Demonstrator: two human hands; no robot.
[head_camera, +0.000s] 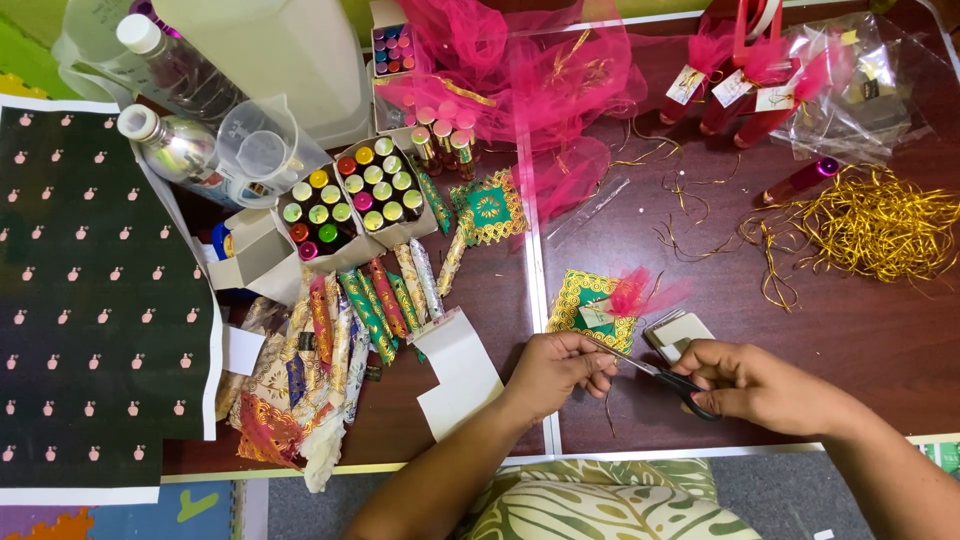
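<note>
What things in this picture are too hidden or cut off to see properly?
Head view only:
- What the left hand pinches: covered by its own fingers.
- Black-handled scissors: handles partly covered by the right hand.
- White plastic jug: top cut off by the picture's upper edge.
- Small paper tags on the pink net-wrapped tubes: too small to tell.

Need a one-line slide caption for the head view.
Right hand works black-handled scissors beside the left hand, near a green-gold packet with pink netting on a dark table.
</note>
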